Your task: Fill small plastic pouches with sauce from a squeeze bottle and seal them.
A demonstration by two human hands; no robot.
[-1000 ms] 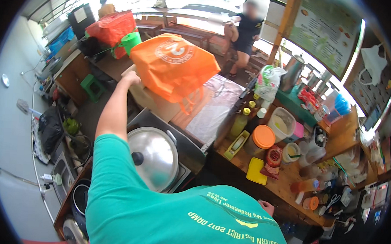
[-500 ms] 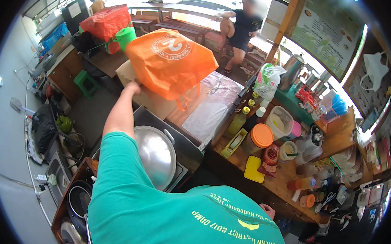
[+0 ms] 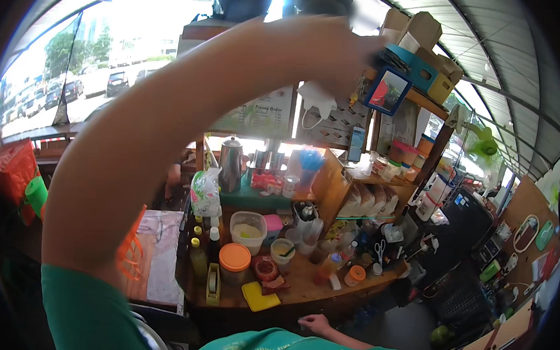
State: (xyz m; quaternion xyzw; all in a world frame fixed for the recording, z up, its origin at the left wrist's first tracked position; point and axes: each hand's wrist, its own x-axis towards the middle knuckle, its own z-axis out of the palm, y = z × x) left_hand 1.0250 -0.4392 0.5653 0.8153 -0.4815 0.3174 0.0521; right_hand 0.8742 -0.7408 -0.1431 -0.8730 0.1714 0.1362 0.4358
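My left arm sweeps up across the view, and my left hand (image 3: 343, 55) is raised beside the upper shelf. Motion smears its fingers, so I cannot see whether they hold anything. Nearest to it are a small blue-framed mirror (image 3: 388, 91) and a blue cardboard holder (image 3: 415, 67). My right hand (image 3: 314, 323) is low, in front of the wooden counter (image 3: 299, 290), with its fingers curled together. What may be in them is too small to make out. A yellow lid (image 3: 260, 296), an orange-lidded tub (image 3: 234, 257) and a red packet (image 3: 267, 271) lie on the counter.
Oil bottles (image 3: 198, 258), a rice-coloured tub (image 3: 248, 230), a steel flask (image 3: 230, 165) and scissors (image 3: 379, 250) crowd the counter. A phone (image 3: 356, 144) hangs below the mirror. A green fan (image 3: 484, 142) is at the right; an orange bag (image 3: 134, 253) shows behind my arm.
My view has swung right and up. My left hand has left the cardboard box beside the orange bag and risen to the upper shelf. My right hand now shows more fully.
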